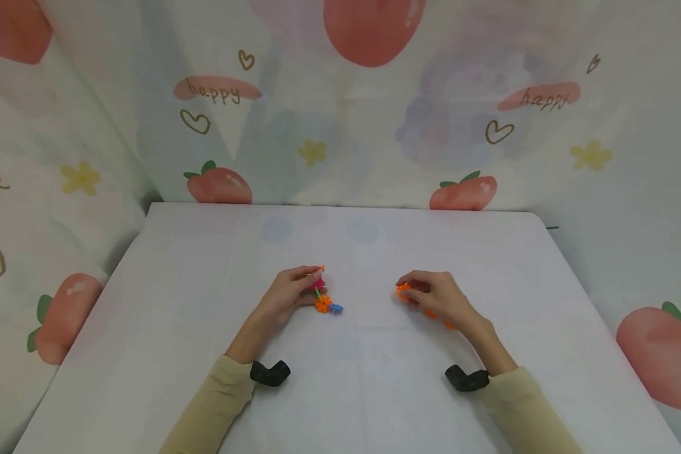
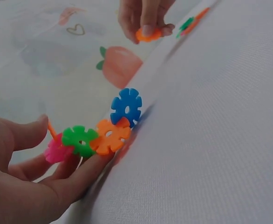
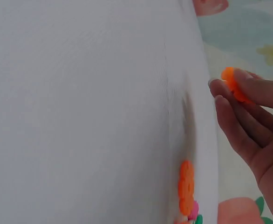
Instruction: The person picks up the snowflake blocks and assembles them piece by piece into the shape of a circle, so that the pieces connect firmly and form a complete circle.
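Observation:
My left hand (image 1: 284,295) holds a small chain of flower-shaped plastic discs slotted together. In the left wrist view the chain runs from a small orange piece and a pink disc (image 2: 56,151) at the fingers, through a green disc (image 2: 73,136) and an orange disc (image 2: 109,143), to an upright blue disc (image 2: 126,99) at the far end. My right hand (image 1: 444,295) pinches a single orange flower disc (image 3: 228,74) between thumb and fingers, raised above the table. A gap separates the two hands, the right one standing off to the right of the chain.
More loose discs lie on the white-covered table (image 1: 363,391) beneath my right hand: orange ones (image 3: 187,186), a pink one (image 3: 194,209) and a green one (image 3: 199,219). Fabric printed with fruit and hearts hangs behind the table's back edge and along both sides.

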`<state>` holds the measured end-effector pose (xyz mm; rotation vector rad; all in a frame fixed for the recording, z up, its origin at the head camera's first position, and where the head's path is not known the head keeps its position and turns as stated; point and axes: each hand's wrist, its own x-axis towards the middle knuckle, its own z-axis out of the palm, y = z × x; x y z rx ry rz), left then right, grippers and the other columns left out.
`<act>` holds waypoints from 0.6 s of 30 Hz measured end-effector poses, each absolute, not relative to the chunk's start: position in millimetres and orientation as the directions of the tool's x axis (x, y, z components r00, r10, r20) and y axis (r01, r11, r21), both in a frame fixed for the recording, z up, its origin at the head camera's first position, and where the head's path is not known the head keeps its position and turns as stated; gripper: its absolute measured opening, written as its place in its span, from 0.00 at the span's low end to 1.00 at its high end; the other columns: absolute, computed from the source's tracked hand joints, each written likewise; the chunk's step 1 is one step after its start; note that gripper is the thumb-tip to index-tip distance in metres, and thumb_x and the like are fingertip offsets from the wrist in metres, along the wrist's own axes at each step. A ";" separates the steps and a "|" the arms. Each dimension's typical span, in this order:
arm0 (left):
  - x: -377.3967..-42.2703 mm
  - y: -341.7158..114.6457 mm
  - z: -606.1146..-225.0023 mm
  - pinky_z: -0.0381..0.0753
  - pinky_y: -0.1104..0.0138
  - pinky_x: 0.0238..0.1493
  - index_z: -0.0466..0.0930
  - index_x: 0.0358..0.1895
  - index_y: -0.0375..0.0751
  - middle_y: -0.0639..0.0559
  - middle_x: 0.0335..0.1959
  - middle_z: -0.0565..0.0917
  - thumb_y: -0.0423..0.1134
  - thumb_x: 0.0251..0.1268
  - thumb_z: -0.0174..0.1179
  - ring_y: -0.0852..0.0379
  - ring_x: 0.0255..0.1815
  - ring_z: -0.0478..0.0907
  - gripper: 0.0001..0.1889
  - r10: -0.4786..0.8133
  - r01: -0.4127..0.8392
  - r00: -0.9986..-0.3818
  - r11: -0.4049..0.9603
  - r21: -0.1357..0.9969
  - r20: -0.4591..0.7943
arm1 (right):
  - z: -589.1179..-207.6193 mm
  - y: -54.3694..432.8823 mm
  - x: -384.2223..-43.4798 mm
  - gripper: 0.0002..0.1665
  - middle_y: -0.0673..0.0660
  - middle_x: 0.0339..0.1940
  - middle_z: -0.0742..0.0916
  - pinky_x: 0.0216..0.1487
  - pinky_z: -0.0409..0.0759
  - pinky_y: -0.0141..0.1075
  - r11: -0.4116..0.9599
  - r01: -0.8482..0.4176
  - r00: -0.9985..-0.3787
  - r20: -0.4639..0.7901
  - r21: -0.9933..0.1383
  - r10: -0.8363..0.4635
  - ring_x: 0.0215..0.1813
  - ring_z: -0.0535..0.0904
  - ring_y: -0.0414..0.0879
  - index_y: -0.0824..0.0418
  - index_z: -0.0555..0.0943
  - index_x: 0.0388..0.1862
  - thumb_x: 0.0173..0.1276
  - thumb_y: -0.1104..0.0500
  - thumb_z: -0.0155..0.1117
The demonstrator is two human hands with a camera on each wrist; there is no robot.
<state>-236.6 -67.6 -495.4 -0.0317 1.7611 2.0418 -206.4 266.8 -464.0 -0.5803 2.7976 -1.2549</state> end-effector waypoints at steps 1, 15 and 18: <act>-236.8 -67.9 -495.8 0.88 0.63 0.50 0.74 0.68 0.32 0.38 0.52 0.85 0.38 0.78 0.58 0.55 0.44 0.85 0.22 0.313 -0.341 -0.902 -0.096 0.935 -0.297 | -463.7 262.9 -207.7 0.11 0.56 0.39 0.91 0.38 0.85 0.29 0.583 -0.319 -0.930 0.128 -0.747 -0.345 0.33 0.88 0.45 0.61 0.89 0.48 0.68 0.67 0.71; -235.4 -67.4 -498.9 0.86 0.61 0.56 0.75 0.69 0.33 0.39 0.55 0.86 0.39 0.78 0.58 0.52 0.50 0.86 0.22 0.344 -0.281 -0.908 -0.079 0.957 -0.238 | -463.8 220.5 -225.5 0.10 0.61 0.37 0.91 0.43 0.89 0.41 0.511 -0.255 -0.944 0.097 -0.821 -0.315 0.36 0.89 0.53 0.65 0.86 0.50 0.72 0.65 0.68; -234.8 -66.4 -499.8 0.86 0.61 0.55 0.75 0.68 0.34 0.40 0.54 0.87 0.40 0.77 0.59 0.51 0.49 0.86 0.22 0.334 -0.292 -0.908 -0.078 0.953 -0.251 | -464.5 210.8 -230.0 0.11 0.63 0.35 0.91 0.42 0.89 0.46 0.469 -0.268 -0.933 0.104 -0.842 -0.346 0.34 0.89 0.56 0.66 0.86 0.52 0.73 0.64 0.67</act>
